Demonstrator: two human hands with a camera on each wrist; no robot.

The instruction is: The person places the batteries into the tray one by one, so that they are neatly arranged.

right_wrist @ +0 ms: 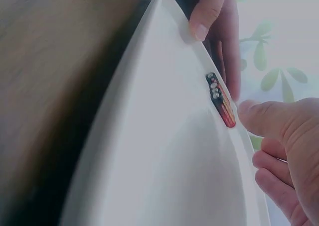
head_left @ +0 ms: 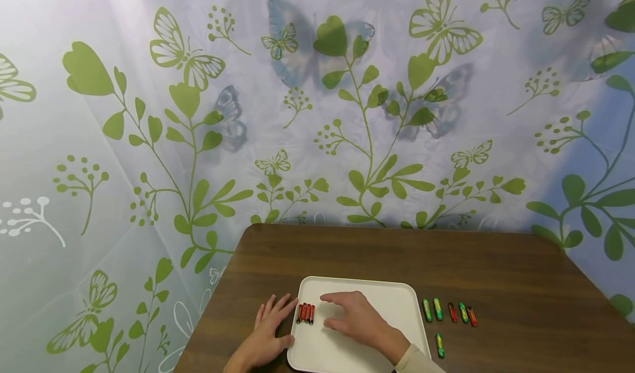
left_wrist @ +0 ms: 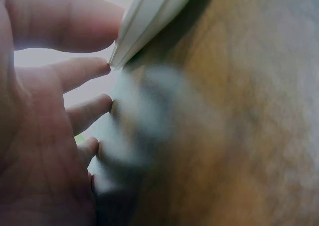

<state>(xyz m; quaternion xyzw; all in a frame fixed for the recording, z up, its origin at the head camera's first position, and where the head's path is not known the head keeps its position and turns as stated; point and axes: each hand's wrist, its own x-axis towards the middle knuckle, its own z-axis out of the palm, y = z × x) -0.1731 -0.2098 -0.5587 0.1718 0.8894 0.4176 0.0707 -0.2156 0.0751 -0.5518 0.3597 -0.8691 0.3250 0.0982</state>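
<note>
Left hand (head_left: 263, 340) spread at white rectangular tray (head_left: 317, 352), right hand (head_left: 361, 320) wide, empty; a bump could scatter red-and-black cylindrical batteries (head_left: 307, 313).

The left hand (head_left: 264, 337) and the right hand (head_left: 359, 319) are bare; a plain, pale beige long sleeve (head_left: 419, 361) ends just behind the right wrist (head_left: 394, 344).

No text, brand or number can be read, as any print on the red batteries (head_left: 307, 313) and green batteries (head_left: 438, 309) is too small.
</note>
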